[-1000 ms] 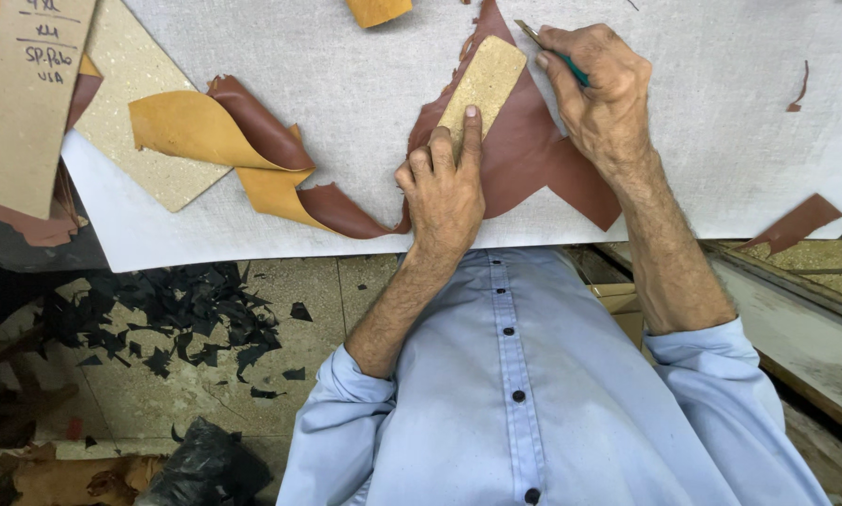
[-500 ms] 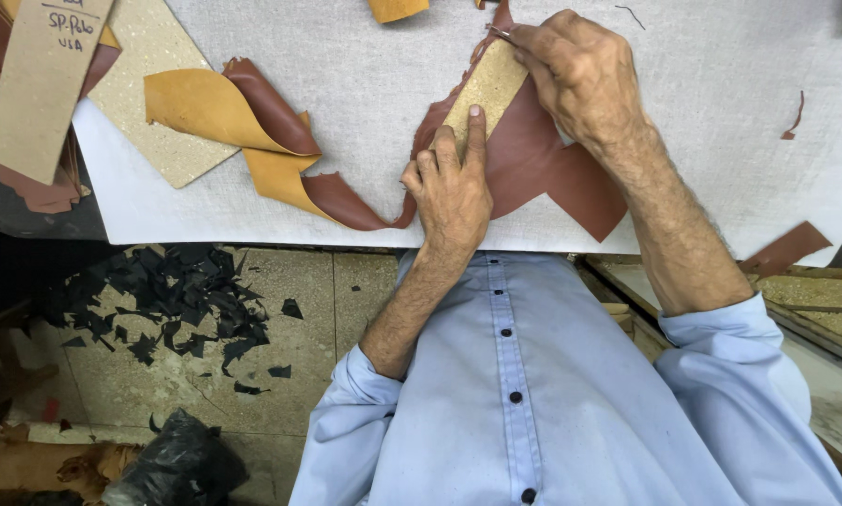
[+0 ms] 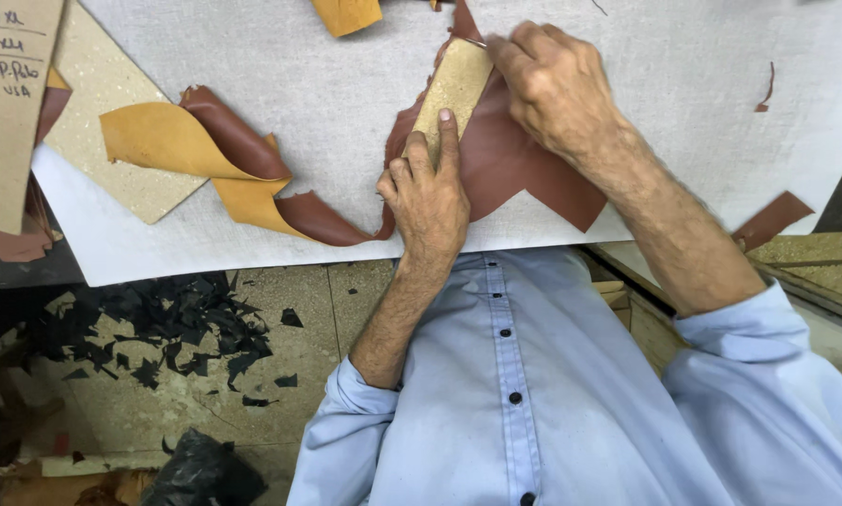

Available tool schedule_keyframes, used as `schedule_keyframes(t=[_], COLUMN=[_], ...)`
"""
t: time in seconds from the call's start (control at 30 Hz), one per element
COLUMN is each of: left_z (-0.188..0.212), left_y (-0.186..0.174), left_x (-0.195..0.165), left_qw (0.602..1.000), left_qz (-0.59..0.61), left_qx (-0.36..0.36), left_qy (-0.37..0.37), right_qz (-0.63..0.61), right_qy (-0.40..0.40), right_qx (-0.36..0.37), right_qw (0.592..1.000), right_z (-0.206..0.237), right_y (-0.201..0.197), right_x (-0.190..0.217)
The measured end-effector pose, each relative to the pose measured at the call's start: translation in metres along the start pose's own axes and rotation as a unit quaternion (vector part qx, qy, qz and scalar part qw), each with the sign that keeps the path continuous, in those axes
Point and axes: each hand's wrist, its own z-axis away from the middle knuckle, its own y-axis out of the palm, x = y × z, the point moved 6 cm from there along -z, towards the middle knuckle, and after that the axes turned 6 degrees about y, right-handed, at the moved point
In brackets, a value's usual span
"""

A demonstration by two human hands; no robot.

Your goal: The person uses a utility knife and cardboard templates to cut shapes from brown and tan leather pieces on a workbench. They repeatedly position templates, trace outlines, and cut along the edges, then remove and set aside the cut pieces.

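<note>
Leather is lying under both my hands in the head view: a reddish-brown leather piece [image 3: 524, 173] is spreading flat on the white cutting sheet [image 3: 280, 66], close to its near edge, right in front of my chest. I am pressing my left hand [image 3: 428, 201] flat and open on a tan pattern card [image 3: 454, 89] that is resting on the leather, my index finger stretched along it. My right hand [image 3: 554, 86] is curling shut around a thin tool at the card's far end; only a sliver of it is showing, so I cannot tell what kind it is. A curled strip of tan and brown leather [image 3: 206, 150] is lying toward the sheet's left edge, well apart from my hands. Dark scraps [image 3: 173, 323] are littering the floor below the near edge.
</note>
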Motion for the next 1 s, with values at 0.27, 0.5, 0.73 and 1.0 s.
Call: schedule_keyframes(t=[0.27,0.5,0.73,1.0], left_z=[0.001,0.026,0.033,0.049], left_y=[0.001,-0.009,0.009,0.026], left_x=[-0.018,-0.051,-0.053,-0.053], left_qw=[0.999,0.989,0.993,0.994], left_qz=[-0.019,-0.097,-0.082,-0.037], left_qx=[0.040,0.110,0.086,0.102], left_qy=[-0.013,-0.008,-0.024,-0.012], right_qz=[-0.126,-0.096,-0.072,-0.019], right_qy=[0.059,-0.257,-0.397,-0.459], right_qx=[0.009,0.093,0.144,0.149], right_qw=[0.990,0.957,0.904,0.876], right_z=[0.032,-0.009,-0.030,-0.018], right_y=[-0.043,0.024,0.039,0.043], right_x=[-0.014,0.075,0.124,0.122])
